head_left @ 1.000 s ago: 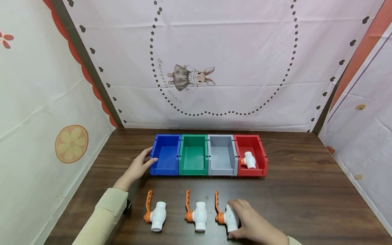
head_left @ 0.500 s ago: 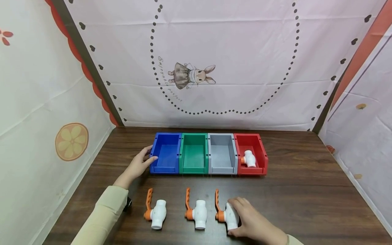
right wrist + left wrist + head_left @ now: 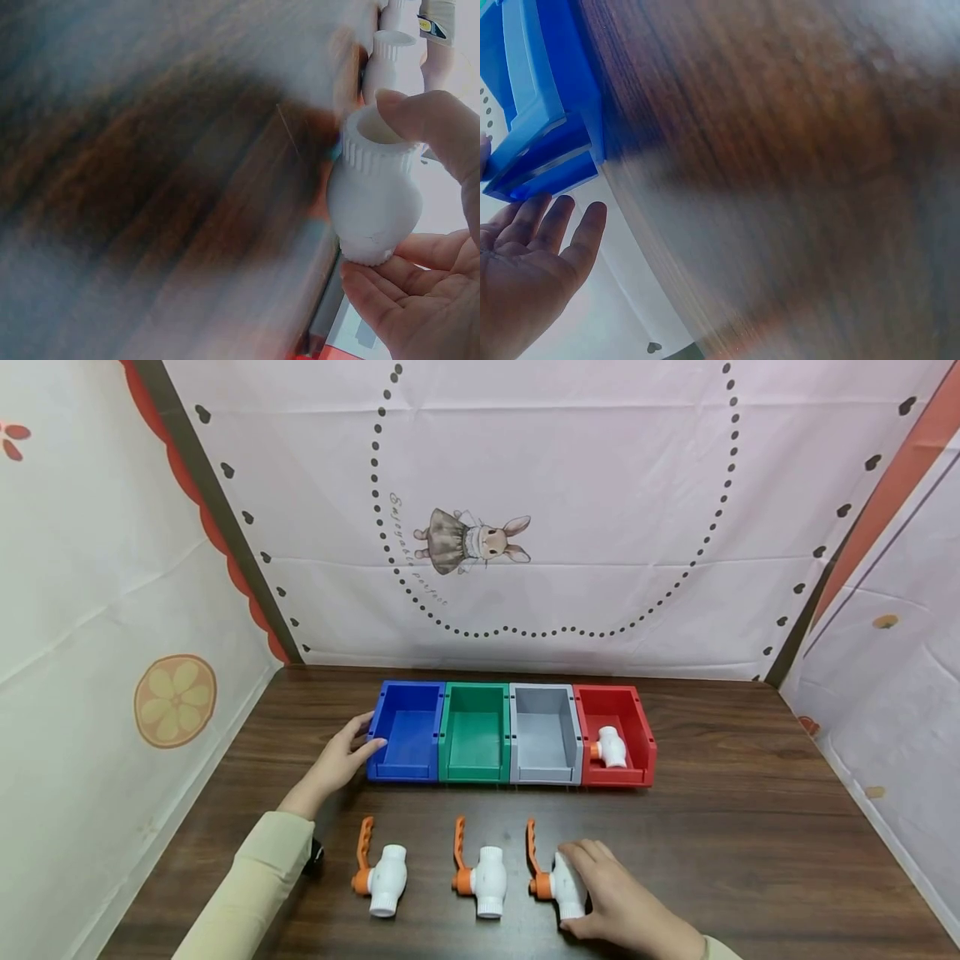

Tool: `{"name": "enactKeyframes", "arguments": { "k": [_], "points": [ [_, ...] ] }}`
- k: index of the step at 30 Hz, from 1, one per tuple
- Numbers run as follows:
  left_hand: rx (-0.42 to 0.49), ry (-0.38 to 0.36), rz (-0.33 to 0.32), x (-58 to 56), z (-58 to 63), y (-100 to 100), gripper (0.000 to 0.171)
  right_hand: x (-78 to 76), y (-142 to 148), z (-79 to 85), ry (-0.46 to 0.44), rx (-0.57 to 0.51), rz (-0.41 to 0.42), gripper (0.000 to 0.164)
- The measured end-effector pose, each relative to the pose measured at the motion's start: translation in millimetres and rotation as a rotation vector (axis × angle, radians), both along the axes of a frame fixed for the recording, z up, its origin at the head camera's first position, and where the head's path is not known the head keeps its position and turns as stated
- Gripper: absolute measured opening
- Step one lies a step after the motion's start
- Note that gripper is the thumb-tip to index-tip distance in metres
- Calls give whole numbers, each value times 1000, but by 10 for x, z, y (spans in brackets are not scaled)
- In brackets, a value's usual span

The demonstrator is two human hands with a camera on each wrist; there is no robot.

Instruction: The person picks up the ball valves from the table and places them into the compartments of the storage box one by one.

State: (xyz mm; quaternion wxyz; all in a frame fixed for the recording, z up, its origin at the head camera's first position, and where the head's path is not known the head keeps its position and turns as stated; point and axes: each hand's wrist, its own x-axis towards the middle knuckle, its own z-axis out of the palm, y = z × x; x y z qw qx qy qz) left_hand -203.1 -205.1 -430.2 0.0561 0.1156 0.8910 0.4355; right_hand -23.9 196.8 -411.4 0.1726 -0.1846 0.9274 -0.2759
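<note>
In the head view, my left hand (image 3: 337, 767) holds the left side wall of the blue bin (image 3: 405, 772), thumb over the front corner and fingers along the outside. The left wrist view shows those fingers (image 3: 589, 232) against the outer side of the bin. My right hand (image 3: 618, 897) grips a white ball valve (image 3: 567, 889) with an orange handle, lying on the table. Seen from the right wrist, the thumb is at one threaded end of the valve (image 3: 375, 195) and the fingertips at the other. Two similar valves (image 3: 491, 883) (image 3: 388, 881) lie to its left.
Right of the blue bin, a green bin (image 3: 474, 773), a grey bin (image 3: 545, 775) and a red bin (image 3: 617, 777) stand joined in a row. Another white valve (image 3: 611, 747) lies in the red one. Printed cloth (image 3: 600, 485) hangs behind the wooden table (image 3: 750, 827).
The head view has tilted slightly, so the table things sit a little higher in the picture. Both hands keep their holds, and the valves and bins stay in place.
</note>
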Motion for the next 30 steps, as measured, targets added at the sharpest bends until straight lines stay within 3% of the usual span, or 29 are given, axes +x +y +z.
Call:
{"name": "enactKeyframes", "arguments": {
  "k": [13, 22, 26, 30],
  "points": [
    [8, 26, -2, -5, 5, -25, 63, 0, 32, 108, 170, -11, 18, 71],
    [7, 22, 1, -8, -27, -13, 63, 11, 53, 212, 297, 29, -48, 71],
    [20, 22, 6, -13, -29, -5, 62, -17, 79, 245, 398, 27, -53, 72],
    [13, 28, 7, -2, -49, 5, 63, -57, 100, 287, 407, 46, -86, 72]
  ]
}}
